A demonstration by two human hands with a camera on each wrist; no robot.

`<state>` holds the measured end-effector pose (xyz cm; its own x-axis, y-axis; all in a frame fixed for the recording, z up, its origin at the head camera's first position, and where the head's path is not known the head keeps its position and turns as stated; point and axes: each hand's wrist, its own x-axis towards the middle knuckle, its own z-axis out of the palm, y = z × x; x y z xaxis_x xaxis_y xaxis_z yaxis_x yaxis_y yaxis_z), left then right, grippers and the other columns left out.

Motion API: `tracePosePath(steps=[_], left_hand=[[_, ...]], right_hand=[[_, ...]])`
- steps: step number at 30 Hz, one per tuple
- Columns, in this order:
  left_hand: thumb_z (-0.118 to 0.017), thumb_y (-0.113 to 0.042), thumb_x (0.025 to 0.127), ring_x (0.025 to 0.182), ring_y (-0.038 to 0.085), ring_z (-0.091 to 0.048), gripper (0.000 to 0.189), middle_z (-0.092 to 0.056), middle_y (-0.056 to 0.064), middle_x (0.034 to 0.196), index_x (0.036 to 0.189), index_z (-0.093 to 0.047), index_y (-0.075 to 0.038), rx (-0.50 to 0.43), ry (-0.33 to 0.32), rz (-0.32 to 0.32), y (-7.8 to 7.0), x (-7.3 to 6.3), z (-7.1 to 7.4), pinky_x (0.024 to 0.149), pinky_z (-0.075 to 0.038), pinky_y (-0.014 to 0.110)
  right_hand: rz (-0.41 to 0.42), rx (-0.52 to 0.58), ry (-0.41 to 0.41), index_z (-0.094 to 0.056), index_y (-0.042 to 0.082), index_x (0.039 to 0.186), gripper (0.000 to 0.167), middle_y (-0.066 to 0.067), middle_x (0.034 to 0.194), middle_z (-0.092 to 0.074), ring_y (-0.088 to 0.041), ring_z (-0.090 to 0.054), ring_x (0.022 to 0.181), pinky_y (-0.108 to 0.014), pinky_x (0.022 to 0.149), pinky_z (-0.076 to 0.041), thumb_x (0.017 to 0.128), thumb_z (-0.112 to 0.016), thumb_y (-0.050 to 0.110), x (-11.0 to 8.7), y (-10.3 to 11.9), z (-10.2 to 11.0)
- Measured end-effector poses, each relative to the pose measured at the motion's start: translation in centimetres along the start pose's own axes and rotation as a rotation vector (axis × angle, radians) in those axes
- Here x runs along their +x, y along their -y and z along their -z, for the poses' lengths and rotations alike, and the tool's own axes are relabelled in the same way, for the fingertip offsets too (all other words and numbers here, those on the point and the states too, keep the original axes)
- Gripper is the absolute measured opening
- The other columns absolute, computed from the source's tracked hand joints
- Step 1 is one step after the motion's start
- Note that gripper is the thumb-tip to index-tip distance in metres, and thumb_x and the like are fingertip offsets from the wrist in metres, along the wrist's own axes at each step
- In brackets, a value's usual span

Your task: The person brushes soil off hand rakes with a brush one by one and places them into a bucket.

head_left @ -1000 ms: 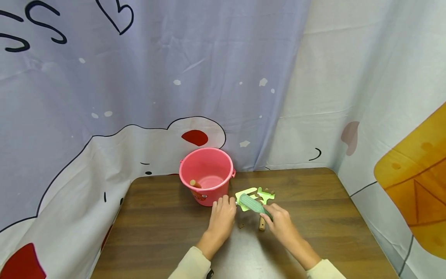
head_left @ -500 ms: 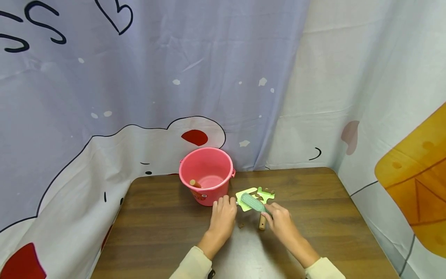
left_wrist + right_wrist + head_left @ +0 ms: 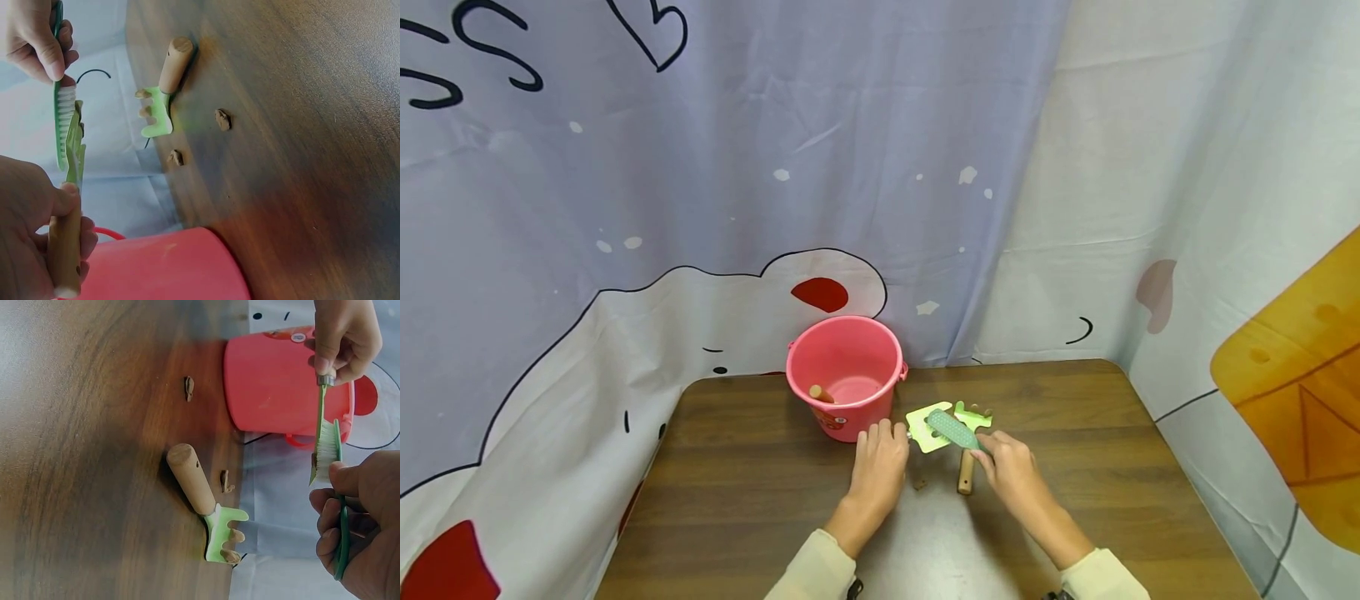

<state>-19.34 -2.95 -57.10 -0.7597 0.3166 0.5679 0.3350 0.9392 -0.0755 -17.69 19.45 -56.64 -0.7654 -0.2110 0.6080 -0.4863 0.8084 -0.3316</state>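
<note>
Left hand point(image 3: 878, 467) grips shovel point(image 3: 919, 427); right hand point(image 3: 1009, 465) holds green brush point(image 3: 952, 429). Excessive brushing force could shed more brown crumbs point(image 3: 223, 119), even past the desk's point(image 3: 737, 483) far edge.

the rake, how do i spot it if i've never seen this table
On the wooden table stands a pink bucket. In the head view, right of the bucket, look for a small rake with a light green head and wooden handle. Unlike the hand-held spade and brush, it lies on the table and has prongs.
</note>
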Motion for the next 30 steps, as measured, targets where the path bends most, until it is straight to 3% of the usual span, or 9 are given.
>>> tracePosePath(steps=[12,17,30], left_hand=[[-0.07,-0.004,0.081,0.073,0.025,-0.056,0.011,-0.056,0.007,0.08,0.086,-0.061,-0.009,0.008,-0.02,-0.01,0.3,0.1,0.1,0.062,-0.036,0.035],[-0.073,-0.005,0.081,0.073,0.025,-0.056,0.014,-0.056,0.007,0.079,0.085,-0.06,-0.01,0.017,-0.022,-0.012,0.3,0.1,0.0,0.062,-0.036,0.034],[-0.082,-0.006,0.073,0.075,0.026,-0.057,0.025,-0.056,0.006,0.081,0.087,-0.061,-0.01,-0.004,0.022,-0.006,1.0,-0.1,0.6,0.062,-0.035,0.034]], right_hand=[[-0.021,0.0,0.001,-0.076,-0.007,0.098,0.024,-0.009,0.076,-0.068,-0.016,-0.065,0.064,-0.027,0.056,-0.055,0.077,-0.085,0.002,0.3,-1.0,0.3],[-0.033,0.01,0.005,-0.076,-0.007,0.097,0.023,-0.009,0.075,-0.066,-0.014,-0.062,0.063,-0.025,0.055,-0.054,0.077,-0.085,0.0,0.2,-1.3,0.5],[-0.073,-0.013,-0.01,-0.075,-0.009,0.098,0.024,-0.016,0.08,-0.07,-0.027,-0.07,0.068,-0.039,0.06,-0.058,0.078,-0.084,0.0,0.0,-3.8,1.2]])
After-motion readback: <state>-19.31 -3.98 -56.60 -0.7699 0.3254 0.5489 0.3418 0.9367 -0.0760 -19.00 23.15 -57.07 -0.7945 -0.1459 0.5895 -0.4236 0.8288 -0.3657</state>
